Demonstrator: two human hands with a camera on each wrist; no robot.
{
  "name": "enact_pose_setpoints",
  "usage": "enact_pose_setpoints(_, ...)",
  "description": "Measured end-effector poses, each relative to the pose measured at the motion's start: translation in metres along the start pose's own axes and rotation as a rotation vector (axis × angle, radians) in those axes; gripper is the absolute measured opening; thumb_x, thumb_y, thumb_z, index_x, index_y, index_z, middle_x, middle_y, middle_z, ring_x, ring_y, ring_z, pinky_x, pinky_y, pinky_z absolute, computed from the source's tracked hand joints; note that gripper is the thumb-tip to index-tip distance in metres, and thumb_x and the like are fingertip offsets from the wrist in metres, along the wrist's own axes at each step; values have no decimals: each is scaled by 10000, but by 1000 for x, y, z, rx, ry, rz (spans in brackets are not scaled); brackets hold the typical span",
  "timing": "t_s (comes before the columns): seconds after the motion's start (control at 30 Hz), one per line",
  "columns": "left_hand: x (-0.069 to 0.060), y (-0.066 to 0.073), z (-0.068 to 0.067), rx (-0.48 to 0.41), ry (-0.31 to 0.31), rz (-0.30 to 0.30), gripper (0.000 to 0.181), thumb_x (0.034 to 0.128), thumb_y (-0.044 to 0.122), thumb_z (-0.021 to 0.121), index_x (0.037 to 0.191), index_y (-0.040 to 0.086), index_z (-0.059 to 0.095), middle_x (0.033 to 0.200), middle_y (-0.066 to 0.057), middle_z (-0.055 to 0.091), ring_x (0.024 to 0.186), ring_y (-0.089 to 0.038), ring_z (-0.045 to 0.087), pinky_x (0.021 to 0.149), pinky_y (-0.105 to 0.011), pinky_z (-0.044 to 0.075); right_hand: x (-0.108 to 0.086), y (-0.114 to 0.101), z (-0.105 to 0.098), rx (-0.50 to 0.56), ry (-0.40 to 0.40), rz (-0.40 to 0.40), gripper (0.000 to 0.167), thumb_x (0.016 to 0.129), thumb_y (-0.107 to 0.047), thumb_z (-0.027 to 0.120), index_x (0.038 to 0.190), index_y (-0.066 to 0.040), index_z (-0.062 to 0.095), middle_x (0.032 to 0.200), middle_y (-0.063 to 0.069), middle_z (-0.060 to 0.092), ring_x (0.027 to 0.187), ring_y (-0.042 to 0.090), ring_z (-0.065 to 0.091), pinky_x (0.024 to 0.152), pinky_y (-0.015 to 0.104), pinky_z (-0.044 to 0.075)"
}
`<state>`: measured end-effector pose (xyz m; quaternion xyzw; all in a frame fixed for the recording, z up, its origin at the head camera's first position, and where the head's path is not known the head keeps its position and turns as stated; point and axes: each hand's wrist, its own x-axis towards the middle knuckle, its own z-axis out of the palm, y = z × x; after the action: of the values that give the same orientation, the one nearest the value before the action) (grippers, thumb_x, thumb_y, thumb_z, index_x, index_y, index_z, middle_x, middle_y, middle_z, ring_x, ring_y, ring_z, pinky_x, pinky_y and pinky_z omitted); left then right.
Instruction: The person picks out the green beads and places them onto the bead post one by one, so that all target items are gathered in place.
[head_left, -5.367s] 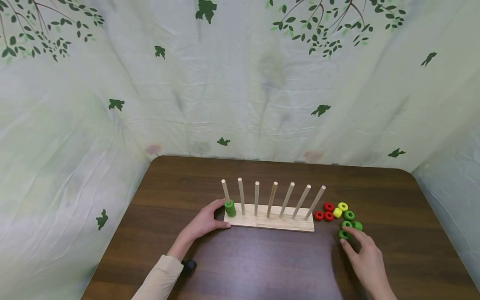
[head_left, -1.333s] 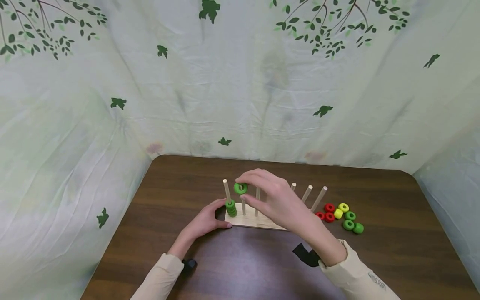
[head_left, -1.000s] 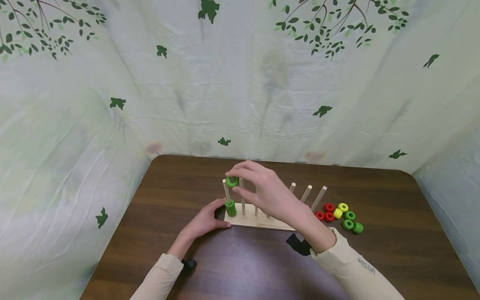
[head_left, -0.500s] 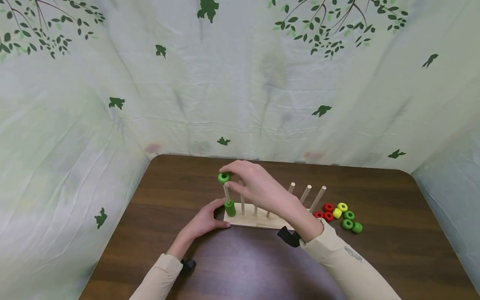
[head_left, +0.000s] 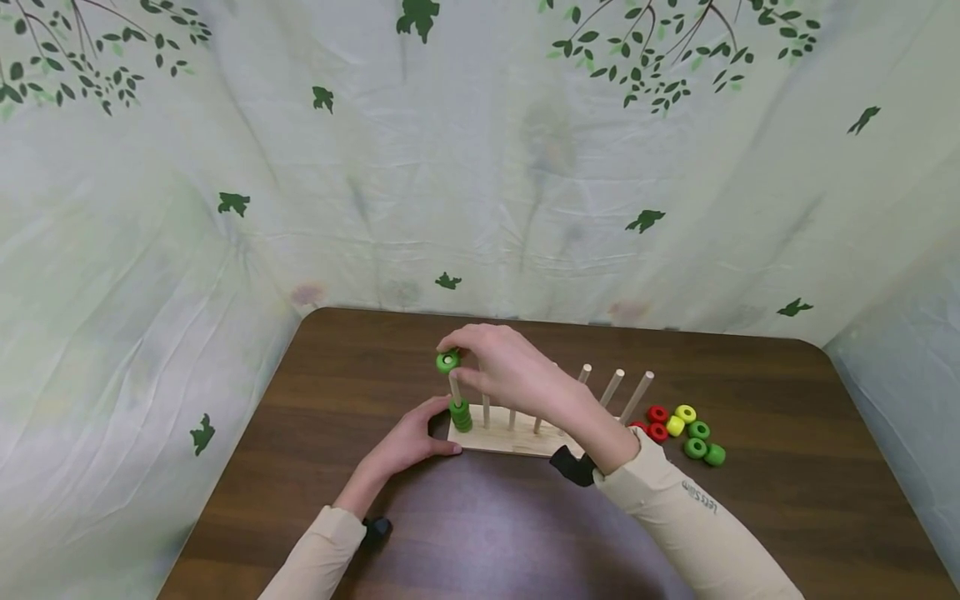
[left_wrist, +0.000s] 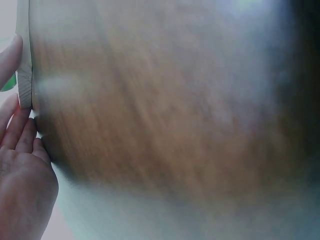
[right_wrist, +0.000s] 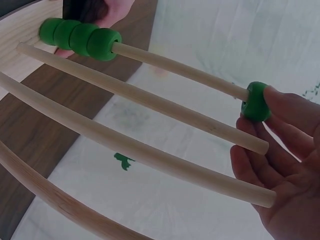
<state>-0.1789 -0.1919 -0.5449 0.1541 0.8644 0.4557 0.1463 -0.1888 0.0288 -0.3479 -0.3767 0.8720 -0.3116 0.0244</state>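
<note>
The place was a booth-like corner, curtained by pale, wrinkled fabric [head_left: 487,183] printed with leafy green branches [head_left: 637,75] and dark green, bird-like shapes [head_left: 645,221], which hung behind and on both sides of a dark brown, wood-grained tabletop [head_left: 465,533] with rounded corners. The wider building could not be told.

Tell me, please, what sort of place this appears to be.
Possibly a small curtained recording booth: leaf-printed cloth hangs behind and beside a wood-grain table bearing a peg board.
</note>
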Motion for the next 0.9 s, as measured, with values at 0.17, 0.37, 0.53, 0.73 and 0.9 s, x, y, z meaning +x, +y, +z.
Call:
enact_pose_setpoints(0.17,0,-1,0,0,3,0,752,729,212,891,1398,257,550,1443,28,481,1368,-197,377,1102,-476,302,0,1,0,4,-24,14,257,912,-101,704,1164,-149,686,1068,-86,673,981,67,636,850,246,473)
enact_pose_setpoints(0.37,0,-1,0,17,1,26,677,731,219,890,1336,252,588,1357,64,536,1323,-179,430,1086,-457,327,-6,-2,-3,-28,18,12,301,924,-127,696,1220,-179,671,1179,-86,654,1076,78,587,900,268,457)
enact_pose_setpoints(0.53,0,-1,0,21,1,42,652,733,211,889,1316,263,602,1323,82,549,1298,-170,452,1077,-445,339,-20,-8,-3,14,76,-9,349,919,-133,710,1258,-184,649,1201,-86,636,1008,78,578,883,271,454)
enact_pose_setpoints(0.73,-1,0,-1,37,-2,41,677,740,238,885,1346,271,585,1339,69,545,1317,-189,437,1080,-461,335,-41,-13,8,86,163,-90,385,891,-103,741,1259,-155,641,1219,-73,635,1110,57,563,902,269,467)
enact_pose_setpoints(0.9,-1,1,-1,58,9,65,663,732,230,890,1328,221,599,1329,38,558,1304,-207,454,1083,-463,330,-62,-11,26,170,199,-116,368,877,-58,744,1227,-126,654,1204,-50,645,1115,91,587,926,279,476)
